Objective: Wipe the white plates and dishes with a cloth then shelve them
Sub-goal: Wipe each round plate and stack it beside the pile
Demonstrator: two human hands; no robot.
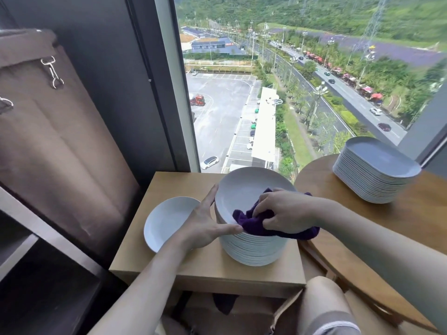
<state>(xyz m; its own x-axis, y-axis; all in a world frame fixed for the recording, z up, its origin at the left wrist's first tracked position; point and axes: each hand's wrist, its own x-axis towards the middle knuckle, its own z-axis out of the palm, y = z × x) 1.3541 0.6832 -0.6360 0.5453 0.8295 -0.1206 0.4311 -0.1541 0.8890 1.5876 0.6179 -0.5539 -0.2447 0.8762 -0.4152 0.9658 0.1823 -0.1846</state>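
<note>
Now cloth [251, 222] under right fingers [266, 205] in plate [242, 189] (left hand [205, 226] at rim).

Purple cloth [254, 220] in topmost stacked plate [242, 187]

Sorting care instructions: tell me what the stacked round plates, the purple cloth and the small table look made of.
Stacked round plates: glossy white, likely glazed ceramic or melamine; smooth sheen. Purple cloth: fuzzy pile, probably microfibre or terry. Small table: pale matte wood grain; laminate or veneer, cannot tell.
</note>
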